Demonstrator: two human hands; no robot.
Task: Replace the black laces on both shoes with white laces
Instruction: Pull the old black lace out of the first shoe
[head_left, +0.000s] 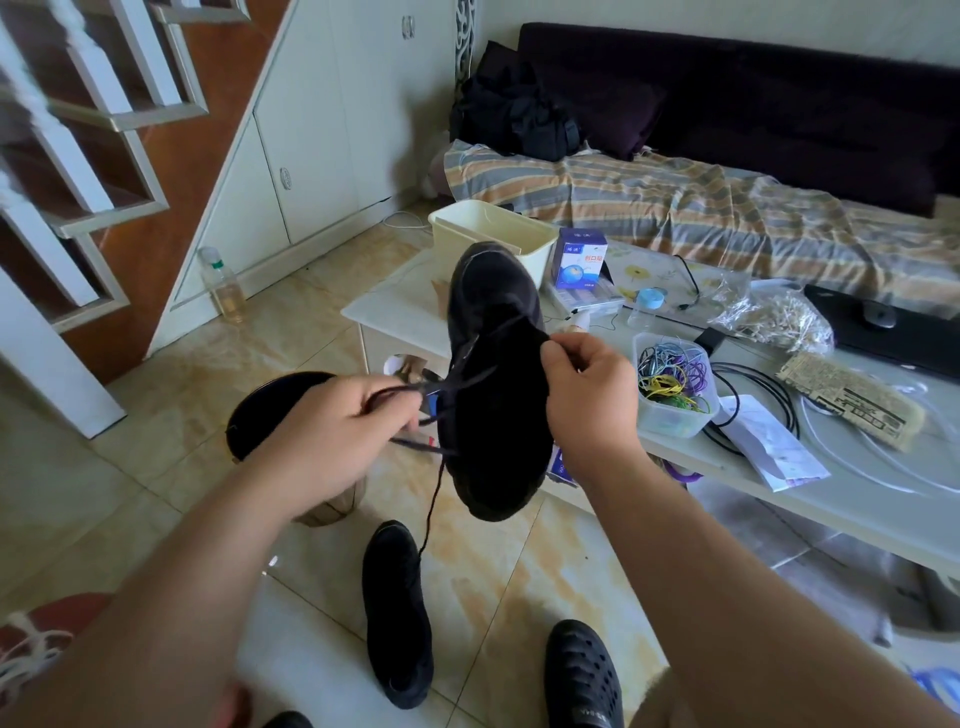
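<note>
Left hand (332, 426) pinches the black lace (447, 384) and draws it sideways, while the right hand (587, 395) grips the raised shoe (493, 384) by its collar above the floor. A hard tug could snag the lace in an eyelet or twist the shoe loose from that grip.

The held shoe (496, 384) covers part of the table (852, 499) and the near wall of the cream bin (488, 228). The left hand (332, 421) hides most of a dark round thing on the floor (what it is, I cannot tell). The lace (434, 499) thins out against the floor shoe (397, 613). The sandal (582, 675) is cut by the near edge. Print on the blue box (579, 260) is too small to read.
</note>
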